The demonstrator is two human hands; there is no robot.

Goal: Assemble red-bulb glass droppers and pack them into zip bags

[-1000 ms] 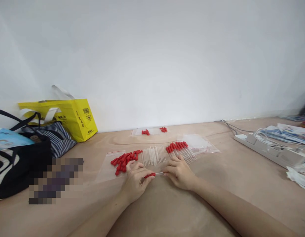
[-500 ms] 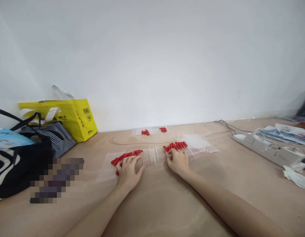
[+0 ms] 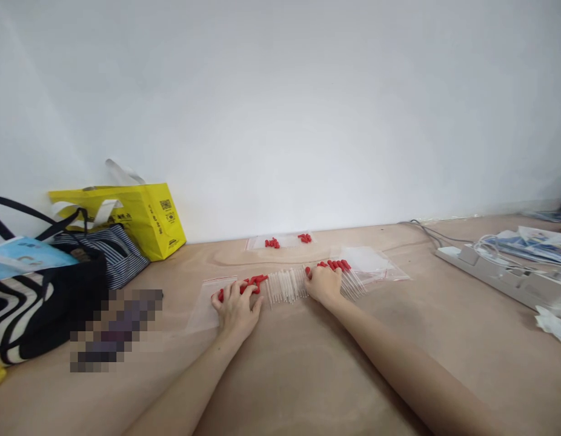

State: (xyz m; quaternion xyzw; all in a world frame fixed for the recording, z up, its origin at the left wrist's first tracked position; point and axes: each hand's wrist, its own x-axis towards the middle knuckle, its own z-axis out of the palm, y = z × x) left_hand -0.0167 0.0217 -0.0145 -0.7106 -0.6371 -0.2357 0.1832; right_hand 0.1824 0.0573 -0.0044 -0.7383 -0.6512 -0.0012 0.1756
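Note:
A row of several thin clear sticks [image 3: 287, 286] lies side by side on the wooden table. At its left end are red-tipped pieces [image 3: 257, 280] on a clear plastic bag [image 3: 201, 306]. My left hand [image 3: 237, 309] rests on these red pieces, its fingers spread. At the right end, more sticks with red ends [image 3: 339, 265] lie slanted, partly over another clear bag [image 3: 369, 263]. My right hand [image 3: 323, 284] is over the nearest of them with its fingers curled together; what its fingertips hold is hidden.
Another bag with red pieces [image 3: 287, 242] lies by the wall. On the left stand a yellow bag [image 3: 162, 221], a striped pouch [image 3: 121, 254] and a black-and-white bag [image 3: 48, 309]. A power strip [image 3: 503, 272], papers [image 3: 530, 242] and tissue [image 3: 555, 327] are on the right.
The view has shifted, so everything sits slightly further right. My left hand has moved up over the red pieces, covering more of them. My right hand has moved slightly left against the row.

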